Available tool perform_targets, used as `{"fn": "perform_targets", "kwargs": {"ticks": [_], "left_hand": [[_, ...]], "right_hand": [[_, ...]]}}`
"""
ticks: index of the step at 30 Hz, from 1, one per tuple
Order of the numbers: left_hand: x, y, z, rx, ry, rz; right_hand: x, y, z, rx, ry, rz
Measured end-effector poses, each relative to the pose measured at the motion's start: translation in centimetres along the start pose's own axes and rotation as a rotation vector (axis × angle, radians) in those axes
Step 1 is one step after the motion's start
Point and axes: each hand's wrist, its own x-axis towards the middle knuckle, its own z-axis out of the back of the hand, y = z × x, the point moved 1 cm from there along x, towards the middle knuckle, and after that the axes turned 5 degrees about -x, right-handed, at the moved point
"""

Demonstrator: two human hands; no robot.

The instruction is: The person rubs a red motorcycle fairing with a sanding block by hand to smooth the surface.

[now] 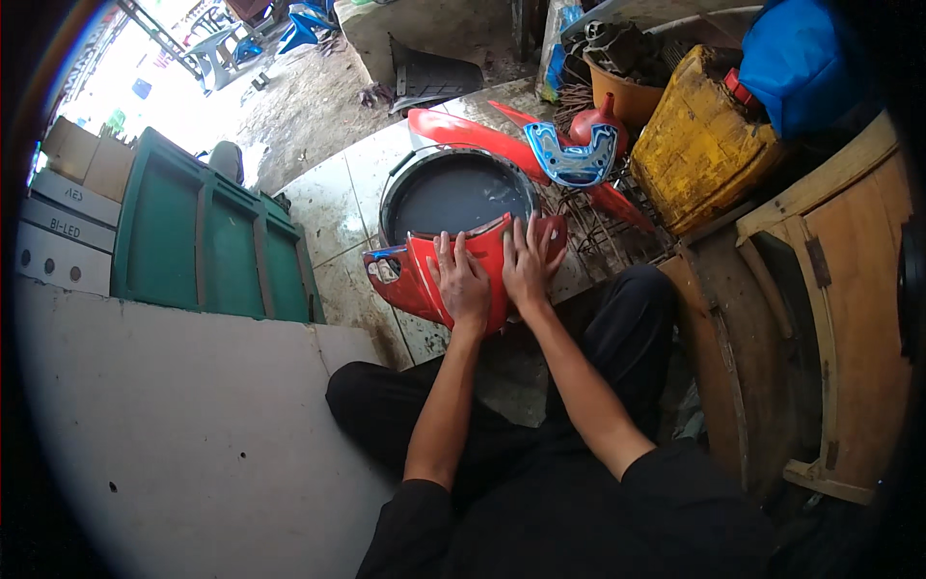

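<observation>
Fingers (pixel 445 249) of both hands (pixel 465 295) (pixel 526 279) lie apart on red panel (pixel 490 259), its underside hidden.

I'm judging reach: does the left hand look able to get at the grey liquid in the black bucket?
Probably yes: the left hand rests on the red fairing panel beside the black bucket, and the grey liquid just beyond looks uncovered; only the panel's edge seems between.

Tiled gap (pixel 333 230) leftward (panel (pixel 492 262), bucket (pixel 386 214) ahead)

Inspected attire comprises 1 black top (pixel 569 526) with 2 short sleeves (pixel 410 516) ending above bare forearms (pixel 446 415), plus black trousers (pixel 622 328), left hand (pixel 463 289) and right hand (pixel 526 273) ungloved.
</observation>
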Motion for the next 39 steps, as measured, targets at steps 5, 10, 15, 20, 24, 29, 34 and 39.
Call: {"fn": "perform_targets", "kwargs": {"ticks": [5, 10, 15, 20, 24, 29, 34, 39], "left_hand": [[-0.4, 0.5, 0.8, -0.013, -0.007, -0.005], [-0.3, 0.1, 0.2, -0.043, -0.002, 0.007], [-0.4, 1.0, 0.0, -0.058, -0.022, 0.012], [-0.2, 1.1, 0.6, -0.058, -0.033, 0.003], [-0.4, 0.4, -0.1, -0.071, -0.016, 0.002], [-0.5, 1.4, 0.3, -0.043, -0.021, 0.009], [0.0, 1.2, 0.8, -0.119, -0.049, 0.006], [-0.5, -0.1, -0.5, -0.169, -0.028, 0.013]], "right_hand": [[-6.4, 0.7, 0.4, 0.071, 0.044, 0.042], [0.6, 2.4, 0.1, 0.036, 0.093, 0.19], [-1.1, 2.4, 0.1, 0.054, 0.066, 0.229], [-4.1, 2.0, -0.3, -0.047, 0.034, 0.217], [1.4, 1.9, -0.3, -0.125, 0.048, 0.145], [-2.1, 2.2, 0.3, -0.006, 0.092, 0.171], [-1.9, 2.9, 1.2, -0.045, 0.112, 0.171], [2.6, 2.0, 0.8, -0.031, 0.113, 0.096]]}}
